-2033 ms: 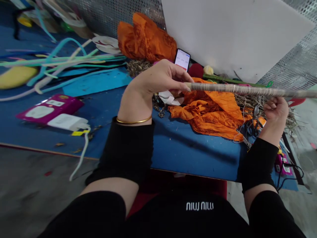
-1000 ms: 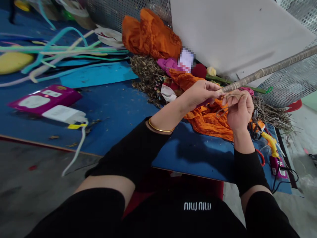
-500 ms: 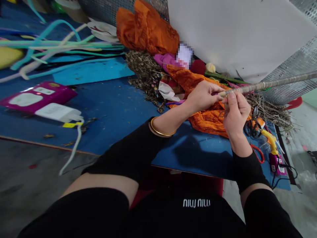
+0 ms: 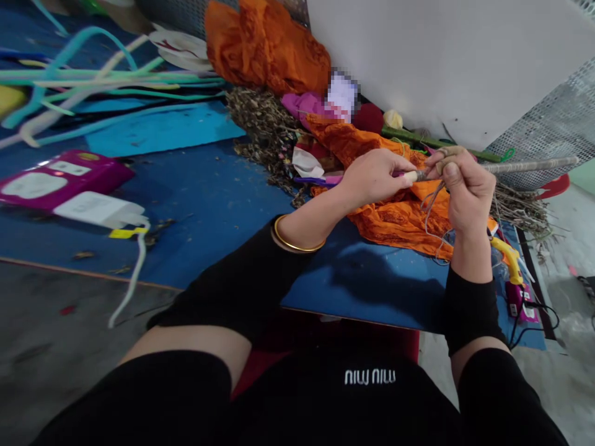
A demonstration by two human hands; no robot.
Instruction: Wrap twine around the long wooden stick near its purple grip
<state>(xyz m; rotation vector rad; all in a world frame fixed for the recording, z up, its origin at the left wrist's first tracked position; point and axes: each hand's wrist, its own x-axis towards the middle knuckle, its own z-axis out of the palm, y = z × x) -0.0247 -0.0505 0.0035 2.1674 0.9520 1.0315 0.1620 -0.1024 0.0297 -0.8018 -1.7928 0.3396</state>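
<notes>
Thumb and fingers of my left hand (image 4: 374, 174) pinch the pale end of a long thin stick (image 4: 534, 165), which is wrapped in greyish-brown cord and points right. Closed around the stick close to that end, my right hand (image 4: 469, 186) has a loose grey cord (image 4: 432, 207) hanging from its fingers in loops. Whether its palm also bears on the stick is hidden. Below both hands lies crumpled orange cloth (image 4: 385, 220) on the blue table (image 4: 223, 198).
Dry twigs (image 4: 525, 207) lie at the right, near a yellow glue gun (image 4: 511, 257) with a cable. Dried plant stuff (image 4: 264, 133) stands behind. To the left are a purple packet (image 4: 60, 176) and colourful foam-like strips (image 4: 139, 80). A white board (image 4: 441, 62) leans at the back.
My right hand has moved right and up, turning over the stick, and more loose cord hangs below it. The stick's far end has dipped. My left hand keeps its pinch.
</notes>
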